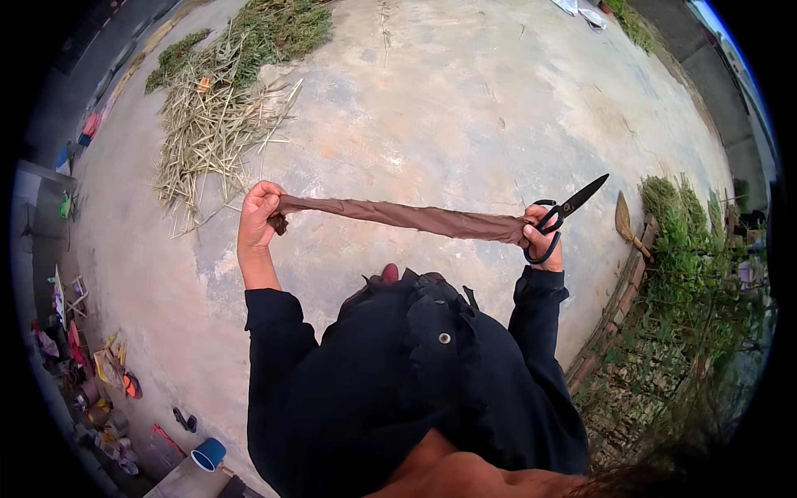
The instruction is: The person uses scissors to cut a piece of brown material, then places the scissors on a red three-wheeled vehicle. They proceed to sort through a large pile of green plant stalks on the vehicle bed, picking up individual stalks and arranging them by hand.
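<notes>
A long brown strip of cloth point(398, 217) is stretched between my two hands, in front of my body. My left hand point(257, 214) is closed on its left end, where a bunched bit of the fabric hangs below the fingers. At the other end, my right hand point(544, 241) pinches the cloth and also holds a pair of black scissors point(573, 206). The scissor blades look closed together and point up to the right, away from the cloth. Dark handle loops show around the right fingers.
Dry cut stalks point(212, 124) and green plants point(278, 37) lie on the concrete ground point(432, 108) at far left. A brick edging point(618, 307) borders a planted bed on the right, with a small broom point(624, 222) beside it. A blue bucket point(208, 454) stands lower left.
</notes>
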Action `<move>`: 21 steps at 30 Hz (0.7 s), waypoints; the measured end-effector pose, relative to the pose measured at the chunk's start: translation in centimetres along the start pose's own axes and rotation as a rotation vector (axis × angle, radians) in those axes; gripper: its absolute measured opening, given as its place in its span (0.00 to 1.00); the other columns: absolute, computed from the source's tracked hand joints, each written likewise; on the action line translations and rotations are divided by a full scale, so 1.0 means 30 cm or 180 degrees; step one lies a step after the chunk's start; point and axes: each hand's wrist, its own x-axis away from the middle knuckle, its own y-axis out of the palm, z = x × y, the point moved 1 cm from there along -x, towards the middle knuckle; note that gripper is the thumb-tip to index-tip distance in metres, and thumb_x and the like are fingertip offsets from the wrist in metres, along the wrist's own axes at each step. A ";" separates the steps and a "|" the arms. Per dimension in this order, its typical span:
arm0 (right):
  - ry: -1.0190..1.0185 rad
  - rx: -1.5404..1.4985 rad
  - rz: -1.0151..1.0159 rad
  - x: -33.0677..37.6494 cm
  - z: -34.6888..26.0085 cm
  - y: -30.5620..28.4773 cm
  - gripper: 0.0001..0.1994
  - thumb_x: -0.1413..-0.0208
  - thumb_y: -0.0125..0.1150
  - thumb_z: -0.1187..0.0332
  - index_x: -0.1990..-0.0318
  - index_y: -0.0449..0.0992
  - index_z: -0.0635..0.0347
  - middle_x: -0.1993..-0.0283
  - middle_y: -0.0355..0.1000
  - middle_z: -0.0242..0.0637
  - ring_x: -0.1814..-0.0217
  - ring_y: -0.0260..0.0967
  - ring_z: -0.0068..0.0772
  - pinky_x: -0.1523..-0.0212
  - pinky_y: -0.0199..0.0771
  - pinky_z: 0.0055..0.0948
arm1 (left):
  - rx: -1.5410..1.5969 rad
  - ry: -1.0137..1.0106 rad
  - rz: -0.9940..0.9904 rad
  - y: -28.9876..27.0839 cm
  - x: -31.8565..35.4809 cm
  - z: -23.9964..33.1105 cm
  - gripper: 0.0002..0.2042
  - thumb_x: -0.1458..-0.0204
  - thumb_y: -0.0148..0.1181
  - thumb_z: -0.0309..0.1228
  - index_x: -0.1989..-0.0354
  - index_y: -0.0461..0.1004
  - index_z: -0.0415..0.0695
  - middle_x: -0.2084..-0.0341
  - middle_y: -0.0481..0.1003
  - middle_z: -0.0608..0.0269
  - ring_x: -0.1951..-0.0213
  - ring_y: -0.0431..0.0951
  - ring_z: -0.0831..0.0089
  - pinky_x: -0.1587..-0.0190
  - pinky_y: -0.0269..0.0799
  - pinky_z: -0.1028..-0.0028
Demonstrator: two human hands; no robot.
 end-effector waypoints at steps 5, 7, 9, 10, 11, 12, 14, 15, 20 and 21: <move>-0.0310 -0.0062 0.0391 -0.242 -0.091 -0.368 0.12 0.56 0.60 0.75 0.64 0.66 0.60 0.78 0.61 0.29 0.82 0.56 0.19 0.86 0.53 0.18 | -0.0043 -0.0401 -0.0304 0.199 -0.511 -0.085 0.08 0.56 0.61 0.27 0.69 0.69 0.42 0.72 0.73 0.66 0.72 0.72 0.80 0.70 0.68 0.81; -0.0411 0.0035 0.0846 -0.365 -0.137 -0.479 0.10 0.54 0.59 0.74 0.64 0.67 0.59 0.79 0.62 0.28 0.84 0.55 0.17 0.87 0.52 0.17 | -0.0017 -0.0492 -0.0336 0.289 -0.709 -0.156 0.08 0.56 0.61 0.25 0.69 0.69 0.42 0.71 0.73 0.66 0.72 0.73 0.80 0.71 0.68 0.81; -0.0381 0.0020 0.0960 -0.474 -0.148 -0.629 0.09 0.54 0.58 0.75 0.64 0.68 0.58 0.78 0.62 0.27 0.84 0.55 0.15 0.87 0.52 0.16 | 0.0006 -0.0464 -0.0348 0.373 -0.892 -0.234 0.08 0.57 0.61 0.24 0.69 0.70 0.42 0.71 0.73 0.66 0.71 0.73 0.80 0.71 0.69 0.81; -0.0373 -0.0041 0.0911 -0.542 -0.177 -0.696 0.09 0.54 0.58 0.76 0.63 0.68 0.57 0.78 0.62 0.26 0.83 0.55 0.15 0.86 0.53 0.16 | 0.0030 -0.0403 -0.0260 0.440 -0.985 -0.266 0.09 0.57 0.60 0.22 0.66 0.70 0.42 0.70 0.74 0.65 0.72 0.73 0.80 0.72 0.68 0.82; -0.0335 -0.0072 0.1055 -0.601 -0.191 -0.775 0.09 0.54 0.58 0.76 0.63 0.68 0.57 0.78 0.62 0.26 0.83 0.55 0.15 0.86 0.52 0.16 | -0.0085 -0.0405 -0.0142 0.507 -1.072 -0.293 0.11 0.57 0.60 0.21 0.65 0.69 0.42 0.70 0.74 0.65 0.72 0.73 0.80 0.72 0.68 0.82; -0.0322 -0.0079 0.1135 -0.671 -0.222 -0.827 0.09 0.54 0.57 0.76 0.63 0.68 0.57 0.77 0.63 0.26 0.83 0.55 0.15 0.86 0.52 0.16 | -0.0195 -0.0425 -0.0035 0.582 -1.160 -0.315 0.12 0.57 0.60 0.20 0.63 0.69 0.42 0.70 0.74 0.65 0.72 0.72 0.80 0.72 0.68 0.82; -0.0284 -0.0123 0.1320 -0.813 -0.297 -0.924 0.09 0.53 0.57 0.77 0.64 0.69 0.59 0.77 0.63 0.26 0.84 0.55 0.15 0.86 0.52 0.15 | -0.0358 -0.0472 0.0139 0.722 -1.336 -0.343 0.16 0.58 0.59 0.18 0.59 0.67 0.42 0.69 0.73 0.63 0.72 0.72 0.81 0.73 0.69 0.83; -0.0234 -0.0079 0.1345 -0.873 -0.327 -0.977 0.08 0.54 0.57 0.78 0.64 0.69 0.59 0.76 0.64 0.26 0.84 0.55 0.15 0.86 0.52 0.15 | -0.0457 -0.0443 0.0182 0.781 -1.414 -0.344 0.17 0.58 0.59 0.18 0.58 0.67 0.42 0.69 0.73 0.63 0.72 0.72 0.81 0.73 0.69 0.83; -0.0181 -0.0347 0.1542 -1.267 -0.452 -1.214 0.08 0.54 0.58 0.79 0.65 0.70 0.59 0.77 0.65 0.27 0.84 0.55 0.15 0.86 0.52 0.14 | -0.0902 -0.0247 0.0495 1.052 -1.798 -0.371 0.19 0.60 0.60 0.18 0.57 0.66 0.40 0.70 0.73 0.63 0.72 0.72 0.80 0.73 0.70 0.83; -0.0160 -0.0336 0.1552 -1.331 -0.468 -1.257 0.08 0.54 0.58 0.79 0.65 0.70 0.59 0.77 0.65 0.27 0.84 0.55 0.15 0.86 0.52 0.15 | -0.0968 -0.0203 0.0534 1.087 -1.867 -0.384 0.19 0.61 0.61 0.18 0.57 0.66 0.40 0.70 0.73 0.63 0.73 0.72 0.80 0.74 0.70 0.83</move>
